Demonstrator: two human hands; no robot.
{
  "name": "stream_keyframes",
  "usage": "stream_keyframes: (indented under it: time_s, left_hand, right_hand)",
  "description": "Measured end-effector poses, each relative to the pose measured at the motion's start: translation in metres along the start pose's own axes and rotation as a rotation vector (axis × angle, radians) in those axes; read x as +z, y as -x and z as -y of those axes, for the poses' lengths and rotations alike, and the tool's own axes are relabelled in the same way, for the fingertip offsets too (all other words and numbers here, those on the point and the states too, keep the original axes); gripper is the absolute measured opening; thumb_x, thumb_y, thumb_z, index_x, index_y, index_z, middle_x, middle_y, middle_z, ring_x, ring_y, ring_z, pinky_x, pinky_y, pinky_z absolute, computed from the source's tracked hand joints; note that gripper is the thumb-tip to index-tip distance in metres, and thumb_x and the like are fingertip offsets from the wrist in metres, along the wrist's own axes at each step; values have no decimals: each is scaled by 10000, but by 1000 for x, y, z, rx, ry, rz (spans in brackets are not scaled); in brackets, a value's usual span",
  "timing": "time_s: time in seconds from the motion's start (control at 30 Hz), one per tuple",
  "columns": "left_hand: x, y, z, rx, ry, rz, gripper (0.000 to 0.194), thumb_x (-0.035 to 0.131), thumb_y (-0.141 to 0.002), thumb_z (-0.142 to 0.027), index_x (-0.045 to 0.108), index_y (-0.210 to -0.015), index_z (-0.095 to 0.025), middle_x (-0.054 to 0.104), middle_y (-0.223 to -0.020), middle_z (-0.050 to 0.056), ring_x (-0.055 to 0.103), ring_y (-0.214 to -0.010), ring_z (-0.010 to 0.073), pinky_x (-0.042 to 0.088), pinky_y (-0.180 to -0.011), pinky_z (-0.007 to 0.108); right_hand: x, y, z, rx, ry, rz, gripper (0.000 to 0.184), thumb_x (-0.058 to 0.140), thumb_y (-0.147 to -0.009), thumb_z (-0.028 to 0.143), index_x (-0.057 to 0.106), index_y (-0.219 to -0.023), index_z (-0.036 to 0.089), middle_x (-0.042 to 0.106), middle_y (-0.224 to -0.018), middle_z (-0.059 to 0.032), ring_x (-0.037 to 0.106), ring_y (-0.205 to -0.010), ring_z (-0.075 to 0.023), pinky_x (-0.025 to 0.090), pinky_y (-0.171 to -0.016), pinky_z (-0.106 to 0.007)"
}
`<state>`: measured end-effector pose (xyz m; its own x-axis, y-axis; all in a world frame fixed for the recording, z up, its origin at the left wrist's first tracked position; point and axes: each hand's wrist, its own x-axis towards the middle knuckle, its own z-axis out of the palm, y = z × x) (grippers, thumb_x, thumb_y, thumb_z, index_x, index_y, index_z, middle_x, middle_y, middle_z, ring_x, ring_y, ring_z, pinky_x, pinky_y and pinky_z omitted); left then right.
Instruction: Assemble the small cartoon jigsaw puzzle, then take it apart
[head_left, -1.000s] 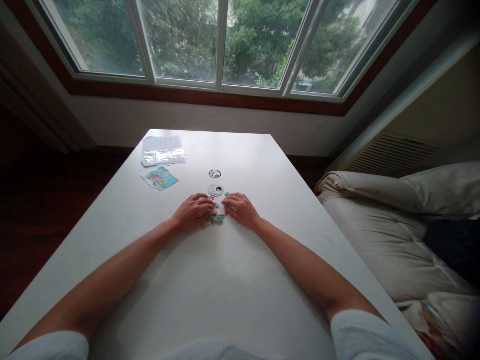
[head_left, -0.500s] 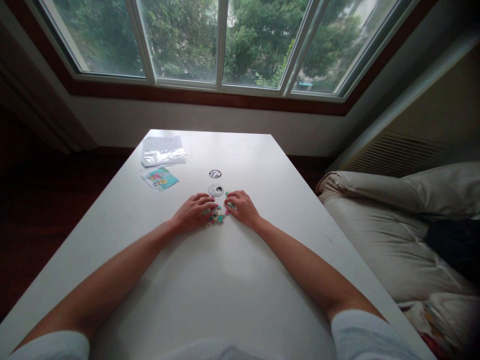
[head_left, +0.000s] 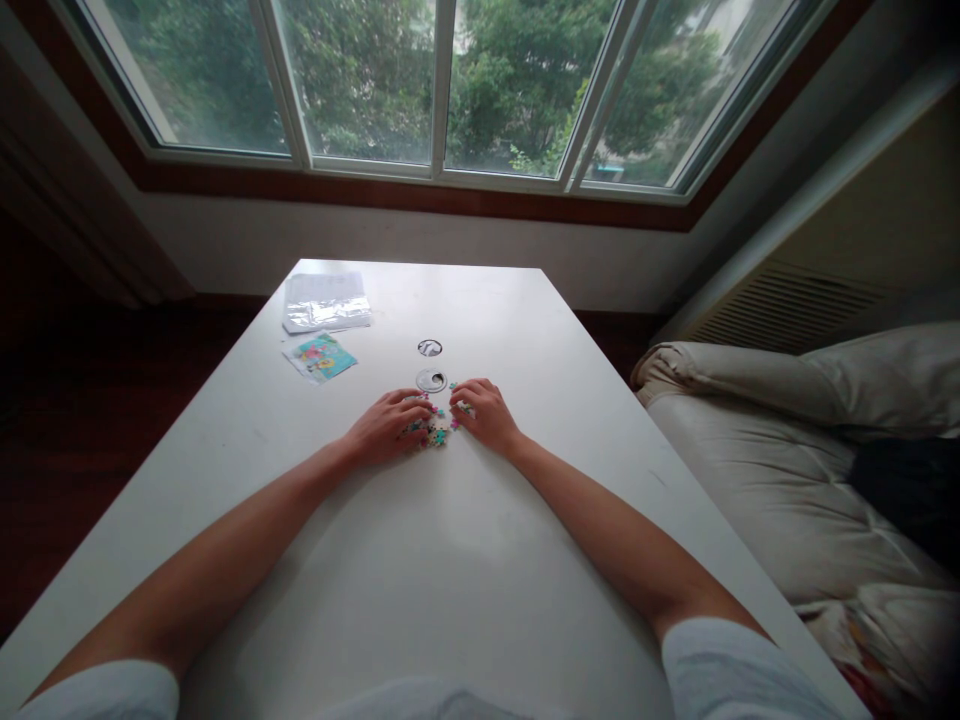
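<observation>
A small pile of colourful jigsaw puzzle pieces [head_left: 439, 437] lies on the white table [head_left: 450, 560], in pink, teal and pale tones. My left hand [head_left: 388, 424] rests at the pile's left side, palm down, its fingers apart and reaching over some of the pieces. From the right, my right hand [head_left: 484, 412] curves around the other edge, fingers bent and slightly spread, with pieces under and beside the fingertips. Both hands touch the pile, and some pieces are hidden beneath them. Neither hand lifts a piece that I can see.
Just beyond the hands lie a round grey-and-white disc [head_left: 431, 380] and a smaller dark-rimmed disc [head_left: 430, 348]. At the back left are a clear plastic sleeve [head_left: 327, 302] and a colourful picture card [head_left: 324, 357]. A beige sofa [head_left: 780, 480] stands along the right; a window [head_left: 442, 90] is ahead.
The near pieces have been drawn in, so the pile is more compact. My left fingers have shifted slightly, and both hands stay around the pile.
</observation>
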<state>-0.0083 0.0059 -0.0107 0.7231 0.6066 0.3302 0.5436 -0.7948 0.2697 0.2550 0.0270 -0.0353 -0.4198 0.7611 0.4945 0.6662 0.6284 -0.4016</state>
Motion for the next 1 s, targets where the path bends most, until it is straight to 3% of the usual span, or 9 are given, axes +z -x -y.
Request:
stream_keyframes:
  time_s: [0.27, 0.53, 0.77, 1.0]
  left_hand:
    - [5, 0, 6, 29, -7, -31, 309, 545, -1000, -374, 667, -1269, -284, 644, -1380, 47, 482, -1378, 258, 427, -1139, 466]
    - [3, 0, 6, 22, 15, -58, 294, 534, -1012, -362, 700, -1241, -282, 685, -1309, 41, 552, -1271, 245, 458, -1094, 445]
    - [4, -1, 9, -47, 15, -118, 280, 528, -1011, -325, 724, -1206, -278, 703, -1283, 38, 567, -1235, 247, 472, -1075, 460]
    - [10, 0, 15, -112, -14, -137, 314, 529, -1001, -310, 704, -1257, -261, 689, -1313, 53, 544, -1273, 254, 473, -1098, 484]
  right_hand:
    - [-1, -1, 0, 31, 62, -31, 89, 628, -953, 213, 701, -906, 230, 718, -903, -31, 580, -926, -214, 396, -905, -375]
    - [-1, 0, -1, 7, 148, -6, 112, 632, -955, 234, 743, -966, 245, 725, -969, -64, 570, -997, -243, 403, -927, -408]
    - [-4, 0, 8, -233, -13, 91, 166, 622, -980, 336, 753, -1070, 288, 744, -1134, -35, 589, -1136, -235, 406, -1022, -432]
    - [-4, 0, 9, -194, 54, 87, 163, 593, -993, 301, 749, -1024, 262, 762, -1077, -39, 607, -1085, -229, 390, -1017, -438]
